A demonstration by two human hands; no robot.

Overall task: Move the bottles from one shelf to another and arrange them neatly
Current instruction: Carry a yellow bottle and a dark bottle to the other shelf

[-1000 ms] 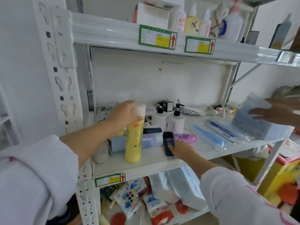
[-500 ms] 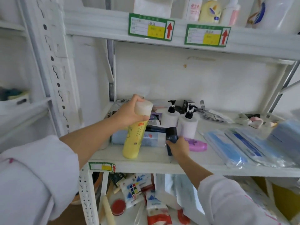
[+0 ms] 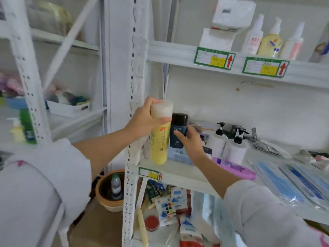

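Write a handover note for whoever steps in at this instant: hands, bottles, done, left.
Left hand: gripping the yellow bottle by its white cap, lifted off the middle shelf.
Right hand: holding the dark "MEN" bottle upright beside it, also lifted.
Two white pump bottles stand on the middle shelf; a purple tube lies at its front.
Done: two bottles picked up.
Left: place both on the destination shelf, then move the rest and line them up.

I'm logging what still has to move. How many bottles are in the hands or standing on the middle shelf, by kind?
Yellow bottle with a white cap, in the left hand: 1
Dark blue MEN bottle, in the right hand: 1
White pump bottles with black pumps, standing on the middle shelf: 2
Total: 4
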